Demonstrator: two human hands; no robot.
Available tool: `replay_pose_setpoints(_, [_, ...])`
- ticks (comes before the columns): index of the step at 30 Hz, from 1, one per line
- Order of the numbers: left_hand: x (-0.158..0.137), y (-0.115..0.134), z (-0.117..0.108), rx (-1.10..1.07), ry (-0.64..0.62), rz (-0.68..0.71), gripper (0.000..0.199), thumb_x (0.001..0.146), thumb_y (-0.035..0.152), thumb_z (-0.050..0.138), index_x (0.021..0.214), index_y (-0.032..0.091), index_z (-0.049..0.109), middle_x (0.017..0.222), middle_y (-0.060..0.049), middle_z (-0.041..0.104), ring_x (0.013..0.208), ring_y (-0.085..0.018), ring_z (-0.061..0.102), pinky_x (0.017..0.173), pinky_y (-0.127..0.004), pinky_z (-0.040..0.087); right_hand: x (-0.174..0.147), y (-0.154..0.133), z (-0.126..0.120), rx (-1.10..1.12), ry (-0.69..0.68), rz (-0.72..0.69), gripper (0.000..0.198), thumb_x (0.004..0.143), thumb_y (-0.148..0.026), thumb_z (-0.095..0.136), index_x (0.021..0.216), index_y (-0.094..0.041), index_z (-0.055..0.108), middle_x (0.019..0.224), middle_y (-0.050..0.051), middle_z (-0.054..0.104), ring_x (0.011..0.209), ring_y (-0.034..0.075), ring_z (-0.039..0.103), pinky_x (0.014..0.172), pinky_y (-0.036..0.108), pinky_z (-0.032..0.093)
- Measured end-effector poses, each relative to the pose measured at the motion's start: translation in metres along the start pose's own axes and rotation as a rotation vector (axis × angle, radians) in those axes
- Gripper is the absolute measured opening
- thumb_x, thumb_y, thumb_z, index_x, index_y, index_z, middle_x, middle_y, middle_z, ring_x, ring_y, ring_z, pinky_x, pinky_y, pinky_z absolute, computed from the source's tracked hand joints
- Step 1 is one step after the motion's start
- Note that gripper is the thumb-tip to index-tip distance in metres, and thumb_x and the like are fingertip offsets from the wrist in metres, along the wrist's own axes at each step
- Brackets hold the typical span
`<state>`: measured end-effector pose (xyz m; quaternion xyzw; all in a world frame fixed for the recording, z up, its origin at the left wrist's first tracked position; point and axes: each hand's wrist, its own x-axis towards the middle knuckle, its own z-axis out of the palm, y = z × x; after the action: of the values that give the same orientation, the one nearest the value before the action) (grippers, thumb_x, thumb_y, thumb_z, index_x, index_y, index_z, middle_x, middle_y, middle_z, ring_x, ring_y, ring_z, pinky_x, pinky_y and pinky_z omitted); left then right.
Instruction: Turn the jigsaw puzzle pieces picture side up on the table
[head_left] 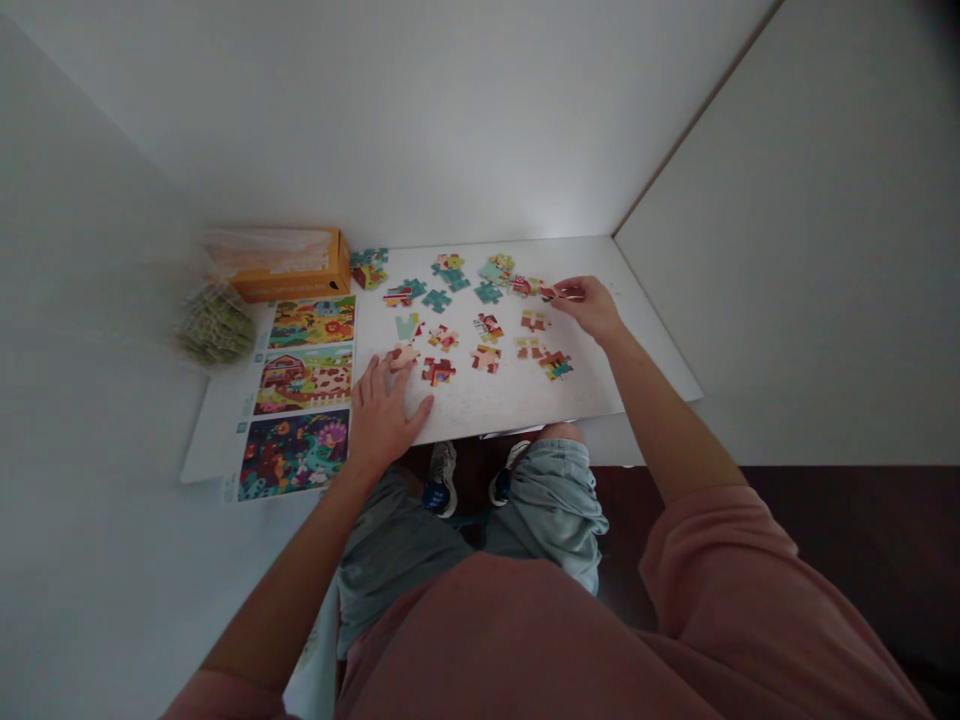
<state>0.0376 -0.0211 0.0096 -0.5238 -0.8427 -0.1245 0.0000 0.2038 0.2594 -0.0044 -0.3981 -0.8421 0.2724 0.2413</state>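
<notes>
Several colourful jigsaw pieces lie spread over the white table (487, 405). At the back right, my right hand (589, 308) pinches a small jigsaw piece (548, 294) between thumb and fingers, beside a red and yellow piece (522, 286). My left hand (384, 415) rests flat on the table with fingers spread, its fingertips at a pinkish piece (403, 355). Closest to it on the right is a red and blue piece (439, 371). Teal pieces (436, 300) and a brown-green piece (556, 365) lie between and around the hands.
Left of the pieces lies a picture sheet (304, 380) with three printed scenes. Behind it stands an orange box (292, 265), with a clear bag of green-looking contents (215, 322) beside it. White walls (465, 120) border the table at the back and right.
</notes>
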Motion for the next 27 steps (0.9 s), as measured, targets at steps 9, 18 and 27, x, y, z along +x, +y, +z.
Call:
replay_pose_setpoints(9, [0.002, 0.008, -0.001, -0.018, -0.034, -0.025, 0.05, 0.07, 0.038, 0.036, 0.115, 0.033, 0.015, 0.123, 0.007, 0.013, 0.113, -0.02, -0.001, 0.093, -0.044, 0.011, -0.019, 0.017, -0.014, -0.067, 0.059, 0.084, 0.029, 0.072, -0.03, 0.039, 0.098, -0.017, 0.04, 0.103, 0.005, 0.043, 0.081, 0.008, 0.041, 0.069, 0.024, 0.034])
replay_pose_setpoints(18, [0.002, 0.008, -0.001, -0.041, -0.041, -0.032, 0.049, 0.07, 0.039, 0.034, 0.115, 0.033, 0.015, 0.123, 0.007, 0.013, 0.113, -0.02, 0.0, 0.094, -0.043, 0.01, -0.031, 0.038, -0.013, -0.436, 0.11, -0.047, 0.034, 0.07, -0.046, 0.038, 0.09, -0.02, 0.049, 0.099, 0.008, 0.044, 0.095, 0.022, 0.031, 0.077, 0.039, 0.023])
replay_pose_setpoints(27, [0.0, 0.009, -0.001, -0.009, 0.007, -0.035, 0.044, 0.071, 0.039, 0.032, 0.113, 0.033, 0.02, 0.122, 0.006, 0.015, 0.113, -0.02, 0.001, 0.093, -0.042, 0.009, -0.034, 0.02, -0.005, -0.32, 0.048, -0.034, 0.027, 0.074, -0.038, 0.034, 0.097, -0.025, 0.04, 0.095, 0.001, 0.049, 0.083, 0.015, 0.044, 0.073, 0.034, 0.032])
